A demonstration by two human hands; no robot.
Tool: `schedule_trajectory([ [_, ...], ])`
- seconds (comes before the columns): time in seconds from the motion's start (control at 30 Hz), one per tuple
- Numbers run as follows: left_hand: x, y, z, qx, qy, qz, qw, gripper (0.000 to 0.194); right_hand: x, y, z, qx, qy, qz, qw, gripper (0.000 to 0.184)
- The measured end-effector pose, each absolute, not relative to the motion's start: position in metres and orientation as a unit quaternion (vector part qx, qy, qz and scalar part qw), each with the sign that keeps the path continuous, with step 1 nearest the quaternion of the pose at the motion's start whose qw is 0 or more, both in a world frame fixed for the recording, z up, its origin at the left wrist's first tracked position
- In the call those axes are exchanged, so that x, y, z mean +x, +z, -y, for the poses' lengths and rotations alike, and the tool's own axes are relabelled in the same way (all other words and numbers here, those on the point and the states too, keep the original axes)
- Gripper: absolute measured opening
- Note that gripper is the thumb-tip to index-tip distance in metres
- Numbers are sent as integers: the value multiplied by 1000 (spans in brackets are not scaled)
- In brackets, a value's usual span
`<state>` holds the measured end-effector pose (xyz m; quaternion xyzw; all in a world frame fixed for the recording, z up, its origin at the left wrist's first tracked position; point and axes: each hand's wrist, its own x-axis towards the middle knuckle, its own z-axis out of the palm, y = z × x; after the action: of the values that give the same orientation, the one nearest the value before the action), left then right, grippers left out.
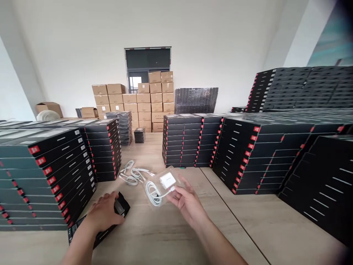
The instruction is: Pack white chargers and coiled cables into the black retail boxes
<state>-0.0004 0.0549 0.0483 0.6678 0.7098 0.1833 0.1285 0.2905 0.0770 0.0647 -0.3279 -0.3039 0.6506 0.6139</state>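
Note:
My right hand (189, 206) pinches the near right edge of a clear plastic tray (173, 171), thumb on top, and holds it tilted over the table. Within the tray lie a white charger plug (168, 180) and a coiled white cable (153, 194). At the lower left, my left hand (103, 213) is wrapped over a slim black box (102, 237) lying aslant on the table. The box's right end looks open, but its inside is mostly hidden by my fingers. Beyond the tray, several loose white cables (131, 180) lie coiled on the tabletop.
Tall stacks of black boxes with red labels stand on the left (63, 173) and on the right (248, 158). Farther back are a small black stack (139, 136), brown cartons (143, 103) and piled dark trays (196, 100). A seam crosses the wooden table (154, 243).

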Motion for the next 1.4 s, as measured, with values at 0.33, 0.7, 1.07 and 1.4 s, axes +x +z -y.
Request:
schedule_trajectory([
  [0.33, 74, 63, -45, 731, 338, -589, 66, 85, 257, 55, -64, -288, 577, 301, 703, 74],
  [0.7, 66, 68, -46, 730, 420, -525, 125, 91, 270, 72, -60, -354, 567, 431, 606, 70],
  [1.07, 75, 84, -30, 733, 455, -450, 232, 93, 295, 83, -58, -312, 693, 489, 428, 45],
  [1.4, 120, 78, -24, 641, 588, -393, 299, 93, 301, 111, -51, -348, 543, 590, 485, 45],
])
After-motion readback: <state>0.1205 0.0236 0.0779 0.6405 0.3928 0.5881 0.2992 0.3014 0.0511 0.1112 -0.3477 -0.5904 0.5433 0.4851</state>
